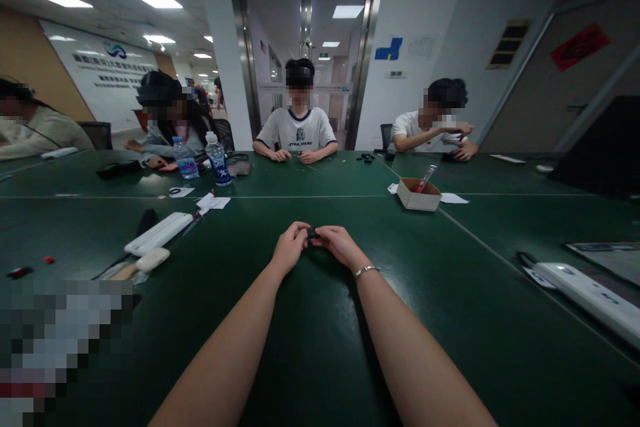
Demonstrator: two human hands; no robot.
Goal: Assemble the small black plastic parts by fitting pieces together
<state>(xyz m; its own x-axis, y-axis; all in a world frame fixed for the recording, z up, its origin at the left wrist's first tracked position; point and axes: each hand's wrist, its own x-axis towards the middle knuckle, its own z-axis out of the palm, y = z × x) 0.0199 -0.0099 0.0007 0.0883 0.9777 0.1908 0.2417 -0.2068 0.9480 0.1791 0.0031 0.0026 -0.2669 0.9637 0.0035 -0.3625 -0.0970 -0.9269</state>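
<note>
Both my arms reach forward over the green table [310,333]. My left hand [291,243] and my right hand [340,243] meet at the centre, just above the tabletop. Between their fingertips is a small black piece [313,233], pinched from both sides. Its exact kind is too small to make out, and fingers cover part of it. A silver bracelet [367,271] circles my right wrist.
A small open box [419,197] with a tube in it stands ahead right. Two water bottles [219,163] stand ahead left. White power strips [159,233] lie left and right. Several people sit across; small black pieces [366,158] lie near them.
</note>
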